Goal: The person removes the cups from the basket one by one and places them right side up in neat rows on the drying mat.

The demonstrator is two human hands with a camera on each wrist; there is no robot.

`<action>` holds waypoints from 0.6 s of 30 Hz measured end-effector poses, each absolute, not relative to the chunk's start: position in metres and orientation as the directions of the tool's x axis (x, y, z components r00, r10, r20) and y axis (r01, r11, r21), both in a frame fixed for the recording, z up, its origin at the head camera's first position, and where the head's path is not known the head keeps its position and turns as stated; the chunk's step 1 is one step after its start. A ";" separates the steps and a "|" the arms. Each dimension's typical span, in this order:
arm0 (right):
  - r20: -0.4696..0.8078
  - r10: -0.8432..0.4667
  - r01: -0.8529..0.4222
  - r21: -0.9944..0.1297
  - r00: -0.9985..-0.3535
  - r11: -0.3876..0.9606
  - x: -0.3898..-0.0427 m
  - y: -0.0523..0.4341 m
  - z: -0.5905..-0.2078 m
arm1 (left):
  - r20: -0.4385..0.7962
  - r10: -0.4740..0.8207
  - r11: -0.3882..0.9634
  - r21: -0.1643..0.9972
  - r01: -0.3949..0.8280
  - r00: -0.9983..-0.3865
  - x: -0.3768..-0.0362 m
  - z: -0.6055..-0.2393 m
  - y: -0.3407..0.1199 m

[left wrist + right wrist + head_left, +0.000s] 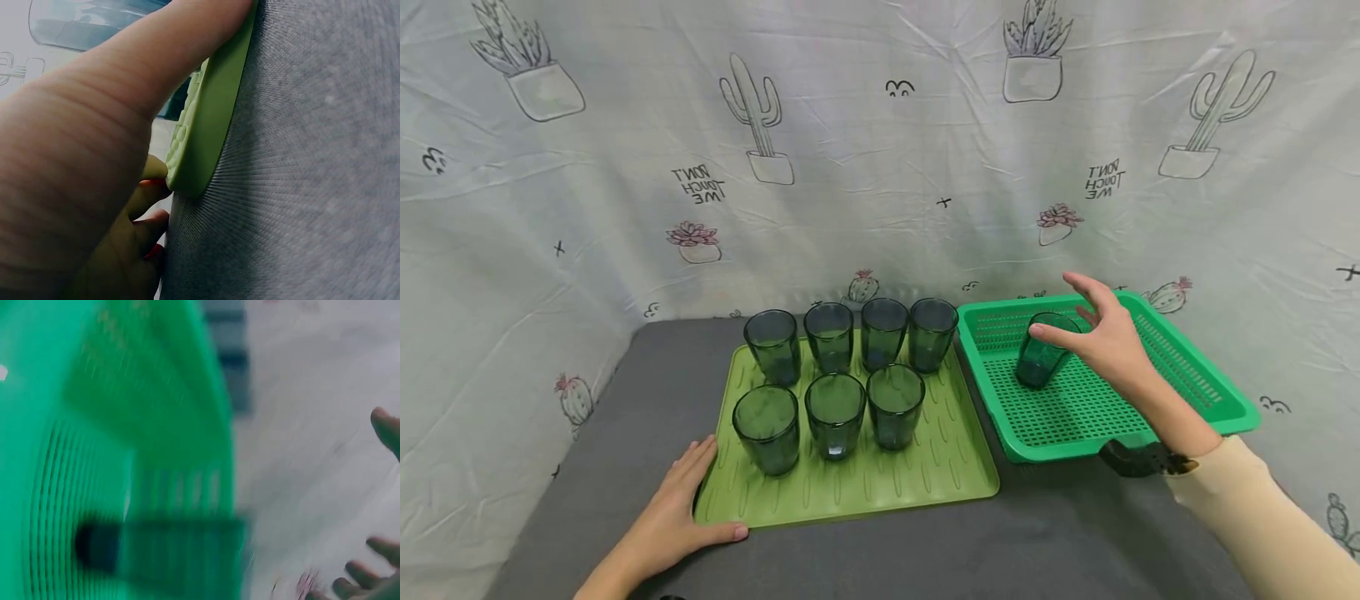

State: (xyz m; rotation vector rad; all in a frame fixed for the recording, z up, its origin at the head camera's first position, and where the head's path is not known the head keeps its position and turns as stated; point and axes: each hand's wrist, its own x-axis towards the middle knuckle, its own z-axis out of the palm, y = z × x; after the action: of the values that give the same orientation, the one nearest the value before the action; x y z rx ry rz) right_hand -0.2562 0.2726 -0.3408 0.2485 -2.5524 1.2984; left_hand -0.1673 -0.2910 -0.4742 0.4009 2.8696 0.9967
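Observation:
My right hand is above a green basket, its thumb and fingers spread apart. Below it a dark green drinking glass stands in the basket, leaning slightly. The right wrist view is blurred, but there the fingers appear apart from that glass. With fingers along the left edge and thumb at the front edge, my left hand touches the near left corner of an olive green tray. Several matching glasses stand on the tray: a back row, and a front row of three, including a middle one.
The basket stands close to the tray's right side. A dark grey tabletop lies under both. Behind them hangs a pale cloth printed with cacti, and the back row of glasses stands near it.

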 end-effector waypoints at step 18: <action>-0.049 -0.309 -0.153 -0.789 -0.950 0.595 -0.316 0.341 -0.355 | -0.018 0.246 0.774 0.605 0.186 -0.969 -0.174 -0.470 -0.291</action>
State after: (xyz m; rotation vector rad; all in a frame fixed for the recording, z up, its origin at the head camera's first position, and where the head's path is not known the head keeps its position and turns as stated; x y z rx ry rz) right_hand -0.3162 0.3412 -0.3555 0.4341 -2.9643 1.4378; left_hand -0.1745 -0.2909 -0.4700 0.3502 2.8682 0.9631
